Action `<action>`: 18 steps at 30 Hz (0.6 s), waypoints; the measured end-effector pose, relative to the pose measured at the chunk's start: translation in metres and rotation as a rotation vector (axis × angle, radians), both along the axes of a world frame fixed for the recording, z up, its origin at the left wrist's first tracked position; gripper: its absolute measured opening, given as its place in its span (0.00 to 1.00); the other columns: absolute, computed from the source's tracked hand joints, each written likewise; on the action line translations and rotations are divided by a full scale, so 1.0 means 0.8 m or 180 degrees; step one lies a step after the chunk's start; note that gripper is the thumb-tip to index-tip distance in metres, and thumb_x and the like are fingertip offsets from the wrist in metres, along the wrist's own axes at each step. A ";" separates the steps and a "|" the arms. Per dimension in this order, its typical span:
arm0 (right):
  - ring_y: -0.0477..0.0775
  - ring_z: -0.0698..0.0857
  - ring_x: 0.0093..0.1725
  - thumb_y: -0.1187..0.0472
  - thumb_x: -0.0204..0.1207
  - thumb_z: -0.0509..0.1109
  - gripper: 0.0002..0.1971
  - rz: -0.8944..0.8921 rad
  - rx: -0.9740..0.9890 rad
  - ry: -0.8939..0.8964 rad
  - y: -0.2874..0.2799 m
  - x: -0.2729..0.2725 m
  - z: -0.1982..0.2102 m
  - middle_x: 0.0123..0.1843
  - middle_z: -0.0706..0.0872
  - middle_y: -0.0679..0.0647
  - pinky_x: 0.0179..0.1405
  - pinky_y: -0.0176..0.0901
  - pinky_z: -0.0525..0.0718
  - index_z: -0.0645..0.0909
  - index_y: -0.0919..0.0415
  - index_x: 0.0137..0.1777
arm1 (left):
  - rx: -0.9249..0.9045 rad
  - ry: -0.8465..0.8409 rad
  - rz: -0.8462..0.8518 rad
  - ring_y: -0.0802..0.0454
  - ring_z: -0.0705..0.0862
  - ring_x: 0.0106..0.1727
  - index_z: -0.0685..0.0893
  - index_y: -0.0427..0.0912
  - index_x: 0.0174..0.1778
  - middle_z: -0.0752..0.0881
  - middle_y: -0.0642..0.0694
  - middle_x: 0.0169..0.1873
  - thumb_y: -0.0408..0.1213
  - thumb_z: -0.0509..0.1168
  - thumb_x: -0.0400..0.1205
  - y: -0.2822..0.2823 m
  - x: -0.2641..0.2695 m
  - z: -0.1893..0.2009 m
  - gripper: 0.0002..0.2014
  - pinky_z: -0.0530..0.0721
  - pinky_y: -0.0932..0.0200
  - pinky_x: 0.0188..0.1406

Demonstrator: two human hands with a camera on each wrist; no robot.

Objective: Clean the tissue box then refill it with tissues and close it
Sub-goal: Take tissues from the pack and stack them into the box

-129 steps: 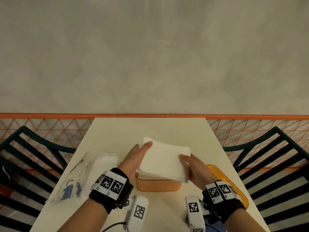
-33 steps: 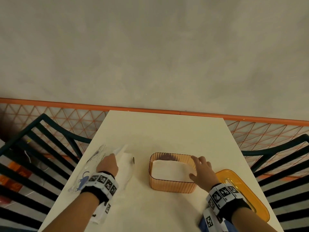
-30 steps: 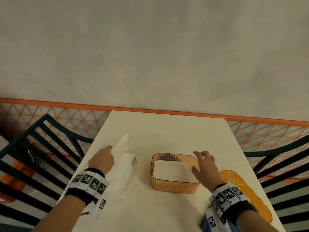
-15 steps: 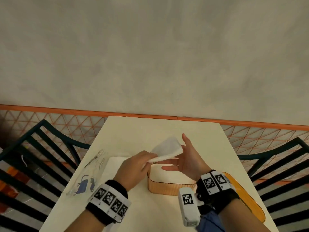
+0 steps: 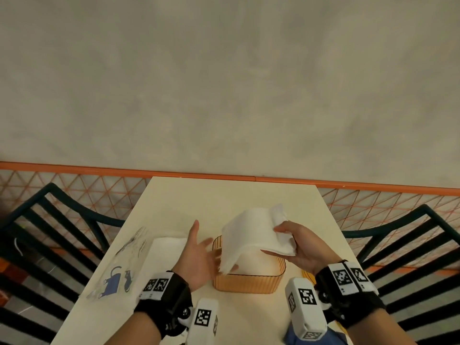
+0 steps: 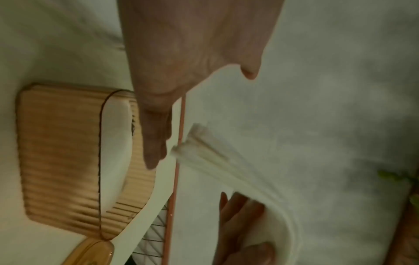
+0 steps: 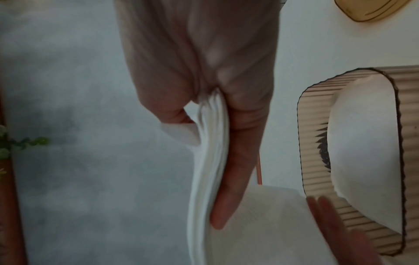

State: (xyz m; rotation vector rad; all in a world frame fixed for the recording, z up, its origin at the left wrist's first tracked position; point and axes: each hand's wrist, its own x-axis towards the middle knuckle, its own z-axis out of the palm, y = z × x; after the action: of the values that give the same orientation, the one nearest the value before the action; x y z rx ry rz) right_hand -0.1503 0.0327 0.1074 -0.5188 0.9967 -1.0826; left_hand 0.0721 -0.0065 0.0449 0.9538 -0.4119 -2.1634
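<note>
Over middle of cream worktop (image 5: 249, 192): ribbed orange translucent tissue box (image 5: 246, 282), lid off, white tissues inside. Right hand (image 5: 302, 247) grasping small stack of white folded tissues (image 5: 251, 235) above box. Left hand (image 5: 198, 255) released, fingers spread beside box. Amber plastic lid (image 7: 371, 10) lying right of box, clear printed wrapper (image 5: 119, 267) far left.

Head view downward, wrist views close (tissue box (image 5: 247, 281) shared)

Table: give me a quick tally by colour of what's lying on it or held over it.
Orange: 2, the tissue box and its lid.
White: 2, the tissue stack in the right hand and the stack on the table.
Clear: 1, the plastic wrapper.
Total: 5.
</note>
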 end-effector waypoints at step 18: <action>0.60 0.84 0.57 0.49 0.79 0.64 0.17 0.0167 0.0469 0.1328 -0.001 0.002 -0.042 0.58 0.85 0.58 0.51 0.53 0.85 0.76 0.59 0.61 | -0.0290 -0.0590 -0.0379 0.37 0.85 0.57 0.81 0.40 0.63 0.87 0.37 0.55 0.41 0.69 0.77 0.012 -0.025 0.013 0.18 0.87 0.38 0.47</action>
State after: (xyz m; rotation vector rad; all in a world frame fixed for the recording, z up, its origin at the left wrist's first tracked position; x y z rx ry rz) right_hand -0.1485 0.0315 0.0740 -0.6616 1.4080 -0.8617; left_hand 0.0519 0.0030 0.0554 1.1069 -0.6662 -2.1485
